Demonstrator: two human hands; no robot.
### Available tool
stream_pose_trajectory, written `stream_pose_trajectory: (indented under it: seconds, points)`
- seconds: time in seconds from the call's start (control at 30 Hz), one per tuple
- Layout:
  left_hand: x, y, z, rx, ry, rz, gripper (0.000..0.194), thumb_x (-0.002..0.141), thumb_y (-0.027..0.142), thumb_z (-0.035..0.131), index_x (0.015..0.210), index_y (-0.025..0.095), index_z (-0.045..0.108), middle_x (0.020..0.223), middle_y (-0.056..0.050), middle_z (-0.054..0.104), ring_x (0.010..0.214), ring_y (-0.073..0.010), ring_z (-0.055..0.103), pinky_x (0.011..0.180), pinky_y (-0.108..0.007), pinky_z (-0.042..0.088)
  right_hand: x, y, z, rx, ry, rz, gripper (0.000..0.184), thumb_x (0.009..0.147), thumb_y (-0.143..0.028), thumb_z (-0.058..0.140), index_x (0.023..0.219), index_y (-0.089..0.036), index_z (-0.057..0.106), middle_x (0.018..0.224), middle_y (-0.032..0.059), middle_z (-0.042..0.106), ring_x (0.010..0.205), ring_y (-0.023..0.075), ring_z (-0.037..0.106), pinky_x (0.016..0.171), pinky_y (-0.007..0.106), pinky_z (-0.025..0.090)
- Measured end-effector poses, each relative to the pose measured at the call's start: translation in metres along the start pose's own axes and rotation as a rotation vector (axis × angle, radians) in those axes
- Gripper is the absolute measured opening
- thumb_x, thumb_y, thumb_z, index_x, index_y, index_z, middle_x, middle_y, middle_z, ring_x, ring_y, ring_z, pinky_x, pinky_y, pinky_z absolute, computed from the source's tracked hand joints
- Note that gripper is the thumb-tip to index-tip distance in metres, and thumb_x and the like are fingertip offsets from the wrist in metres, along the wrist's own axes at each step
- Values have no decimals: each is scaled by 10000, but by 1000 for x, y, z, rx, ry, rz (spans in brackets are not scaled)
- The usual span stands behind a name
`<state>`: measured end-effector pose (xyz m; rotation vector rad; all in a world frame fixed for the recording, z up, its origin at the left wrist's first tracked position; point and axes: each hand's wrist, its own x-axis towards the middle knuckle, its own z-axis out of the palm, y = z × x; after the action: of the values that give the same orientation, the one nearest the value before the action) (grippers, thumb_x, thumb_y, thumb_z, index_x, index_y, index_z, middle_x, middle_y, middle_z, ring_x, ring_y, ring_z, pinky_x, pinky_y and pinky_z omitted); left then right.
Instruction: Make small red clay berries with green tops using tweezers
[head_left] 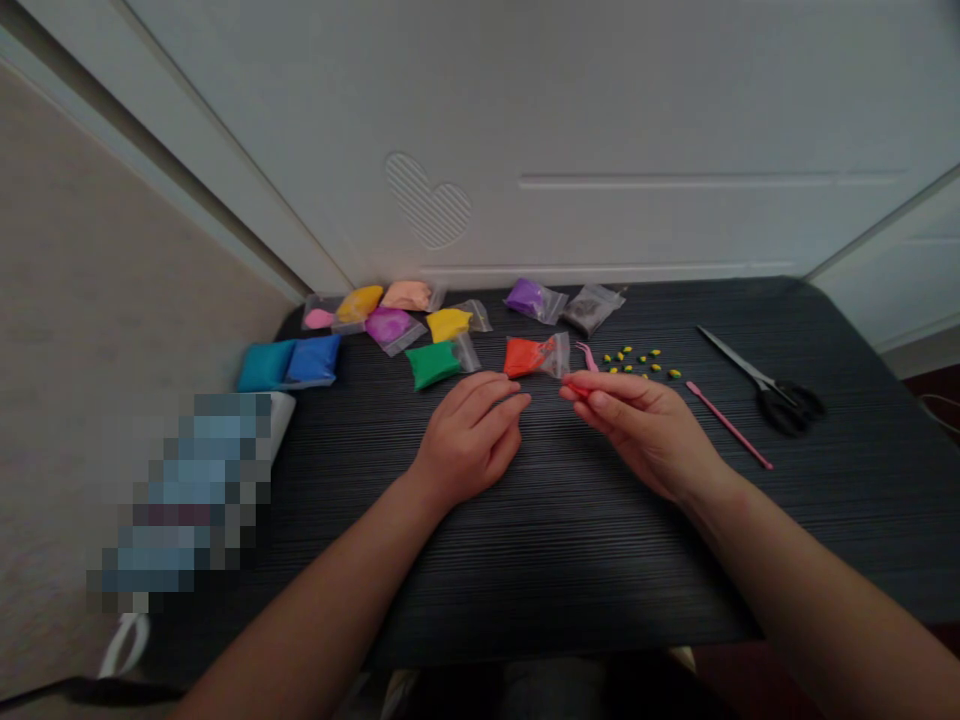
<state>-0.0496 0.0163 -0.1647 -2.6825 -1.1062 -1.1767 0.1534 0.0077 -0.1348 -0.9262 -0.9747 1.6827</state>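
Note:
Between the thumb and fingers of my right hand (645,425) is a small piece of red clay (579,390). My left hand (472,435) rests over the table with its fingers loosely curved and apart, holding nothing that I can see. Just beyond the hands lies a zip bag of orange-red clay (525,356). A bag of green clay (433,364) is behind my left hand. Several tiny yellow-and-green clay pieces (655,367) are scattered past my right hand, beside a pink curved tool (588,356), partly hidden by the fingers.
A pink stick tool (729,425) and black-handled scissors (765,383) lie to the right. Bags of yellow (450,323), purple (525,296), grey (592,309) and blue clay (313,360) line the back and left. A blurred-out device (187,490) is at the table's left edge.

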Motion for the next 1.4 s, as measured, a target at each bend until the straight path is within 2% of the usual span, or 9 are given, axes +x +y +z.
stream_pose_trajectory:
  seconds: [0.07,0.3,0.47,0.6,0.7,0.87,1.1,1.2,1.4]
  points:
    - [0,0,0,3,3,2,311,728,86,549,1024,180,575,1030,-74,607,1034,-215,522,882,-408,460,0,0,0,20,1,13,184,735,-193,629,911,-226,670,974,17,664,909,110,605,842,246,479]
    - [1,0,0,3,-1,10,303,726,88,552,1017,172,576,1016,-79,610,1014,-215,530,872,-405,465,0,1,-2,1,-3,-22,109,680,-165,680,781,-199,659,725,-25,638,618,50,569,619,172,478]
    - [0,-1,0,3,-2,3,316,732,94,548,1033,187,567,1029,-76,607,1025,-216,526,877,-412,460,0,3,-3,-24,-30,-41,193,670,-138,690,832,-223,630,776,-52,601,709,27,536,681,139,422]
    - [0,-1,0,0,-1,0,320,728,92,551,1035,182,566,1032,-76,607,1029,-211,524,885,-404,456,-2,5,-5,-135,-44,-13,184,746,-237,631,931,-240,624,739,-35,583,697,51,510,684,191,396]
    - [0,0,1,2,0,7,319,722,84,558,1029,172,568,1025,-78,608,1023,-207,527,890,-396,455,-1,6,-5,-212,-24,-69,133,808,-323,545,814,-207,611,653,-31,527,640,69,469,646,226,372]
    - [-1,-1,1,-5,-5,-2,322,734,94,546,1041,190,561,1033,-72,608,1028,-214,528,887,-417,455,2,5,-4,-112,-22,-65,287,854,-368,451,666,-175,548,599,-27,495,581,76,458,589,235,362]
    - [-1,-1,1,-2,-13,-1,312,731,90,551,1031,174,567,1026,-77,606,1022,-208,525,887,-400,455,1,2,-2,0,-22,-12,119,783,-286,575,784,-184,635,735,2,630,663,86,571,631,226,425]
    - [-1,-1,1,-3,-20,-1,308,732,91,551,1029,169,567,1027,-77,606,1021,-203,523,887,-394,455,1,2,-2,19,-16,-21,36,730,-220,638,754,-196,628,698,-21,631,641,73,566,632,215,420]
    - [-1,-2,1,-7,-36,-5,302,732,93,553,1026,160,570,1020,-82,607,1015,-203,524,888,-391,453,2,4,-6,-33,7,-112,107,742,-265,630,655,-204,617,656,-36,609,602,63,524,598,207,391]
